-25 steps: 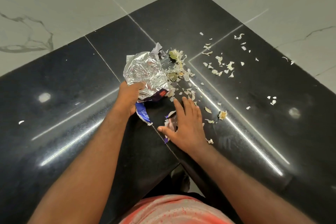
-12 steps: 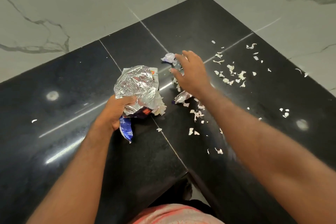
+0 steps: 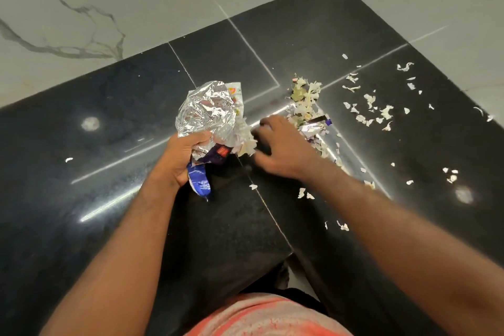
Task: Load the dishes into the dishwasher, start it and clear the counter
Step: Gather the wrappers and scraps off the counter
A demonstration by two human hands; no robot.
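Seen from the head camera, the left hand (image 3: 182, 161) is clenched around the lower end of a crumpled silver foil wrapper (image 3: 207, 113). The wrapper's mouth stands up beyond the knuckles, and a blue printed tail (image 3: 201, 183) hangs out under the palm. The right hand (image 3: 283, 150) lies palm down on the black counter (image 3: 109, 144) just beside it. It is blurred, with fingers stretched fairly straight toward the wrapper's mouth, grasping nothing I can make out. Pale peel bits (image 3: 246, 144) sit between its fingertips and the foil.

Just past the right hand's knuckles lies a small torn purple-and-silver wrapper piece (image 3: 313, 126), and beyond that a heap of vegetable scraps (image 3: 305, 99). More loose white flakes (image 3: 373, 109) are strewn across the counter on the outer side of the right hand.
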